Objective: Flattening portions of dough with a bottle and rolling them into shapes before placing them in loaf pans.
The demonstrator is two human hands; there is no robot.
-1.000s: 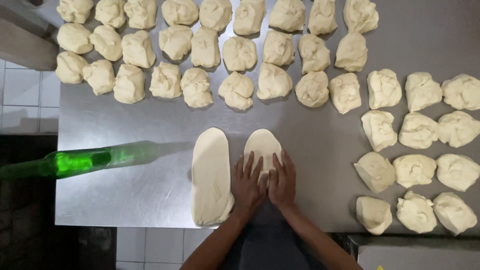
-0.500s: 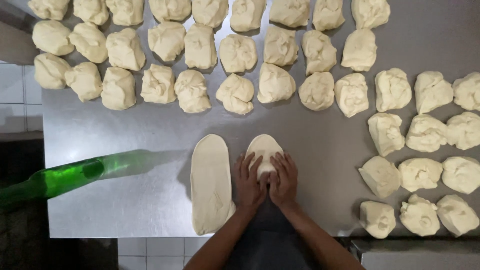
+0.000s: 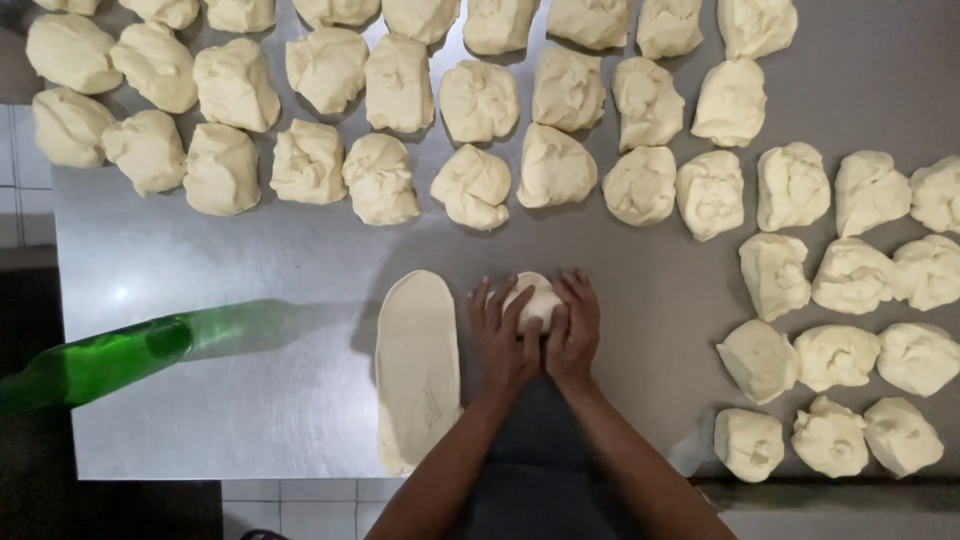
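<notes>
My left hand (image 3: 503, 335) and my right hand (image 3: 574, 332) lie side by side, palms down, over a piece of pale dough (image 3: 536, 297) on the steel table (image 3: 250, 400). Only the far rounded end of that dough shows between and beyond my fingers; the rest is hidden beneath them. Just left of my left hand lies a long flattened oval of dough (image 3: 416, 368), running from the table's near edge away from me.
Several rough dough lumps (image 3: 473, 185) fill the far part of the table in rows. More lumps (image 3: 835, 355) are grouped at the right. A green glass bottle (image 3: 95, 360) lies on its side at the left edge, neck overhanging the tiled floor.
The dough under my hands has gone from a longer oval to a shorter, bunched piece, with my fingers now covering more of it. The view has shifted closer.
</notes>
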